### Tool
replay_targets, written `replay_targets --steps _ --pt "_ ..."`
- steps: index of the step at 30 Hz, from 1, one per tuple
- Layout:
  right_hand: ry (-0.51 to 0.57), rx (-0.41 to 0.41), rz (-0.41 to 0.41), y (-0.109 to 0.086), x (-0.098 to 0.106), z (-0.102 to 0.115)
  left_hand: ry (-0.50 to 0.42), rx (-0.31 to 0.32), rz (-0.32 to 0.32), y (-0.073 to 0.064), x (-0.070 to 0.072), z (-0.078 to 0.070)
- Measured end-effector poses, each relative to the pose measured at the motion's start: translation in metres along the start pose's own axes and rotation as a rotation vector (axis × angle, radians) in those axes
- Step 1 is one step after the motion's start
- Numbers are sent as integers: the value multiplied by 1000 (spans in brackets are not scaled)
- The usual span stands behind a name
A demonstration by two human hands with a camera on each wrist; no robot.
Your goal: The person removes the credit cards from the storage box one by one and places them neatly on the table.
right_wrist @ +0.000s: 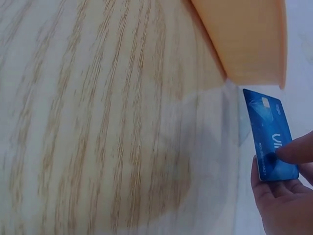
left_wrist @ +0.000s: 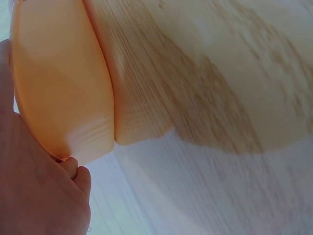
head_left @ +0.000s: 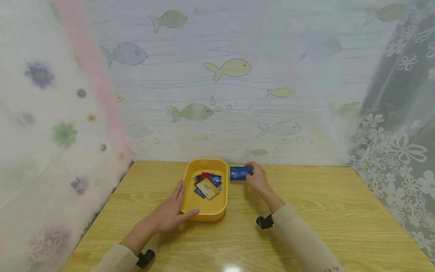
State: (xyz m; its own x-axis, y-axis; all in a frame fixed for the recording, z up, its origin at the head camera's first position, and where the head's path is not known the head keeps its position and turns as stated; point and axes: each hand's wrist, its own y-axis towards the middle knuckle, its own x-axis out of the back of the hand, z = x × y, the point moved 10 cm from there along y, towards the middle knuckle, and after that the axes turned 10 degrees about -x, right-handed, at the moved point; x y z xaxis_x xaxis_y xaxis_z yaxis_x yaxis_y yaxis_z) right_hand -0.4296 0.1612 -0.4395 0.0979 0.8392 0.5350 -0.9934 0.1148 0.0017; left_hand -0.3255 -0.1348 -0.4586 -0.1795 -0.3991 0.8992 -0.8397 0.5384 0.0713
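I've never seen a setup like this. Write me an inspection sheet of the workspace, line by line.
Surface: wood-grain tabletop, with a bright glare spot at the near edge of the head view.
Job's things: yellow bin holding a loose pile of cards, a gold card on top; blue VIP card outside, right of the bin.
Clutter: nothing seen.
Left grip: a bare hand holding the bin's left side and near rim.
Right grip: a bare hand pinching the blue VIP card.
Cables: nothing seen.
Surroundings: fish-print sheet behind, floral sheet left, sheer floral fabric right.
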Motion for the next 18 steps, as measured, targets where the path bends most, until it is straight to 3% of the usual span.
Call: replay_targets --steps 18 --pt "-52 -1 32 8 -14 -10 0 14 10 1 0 1"
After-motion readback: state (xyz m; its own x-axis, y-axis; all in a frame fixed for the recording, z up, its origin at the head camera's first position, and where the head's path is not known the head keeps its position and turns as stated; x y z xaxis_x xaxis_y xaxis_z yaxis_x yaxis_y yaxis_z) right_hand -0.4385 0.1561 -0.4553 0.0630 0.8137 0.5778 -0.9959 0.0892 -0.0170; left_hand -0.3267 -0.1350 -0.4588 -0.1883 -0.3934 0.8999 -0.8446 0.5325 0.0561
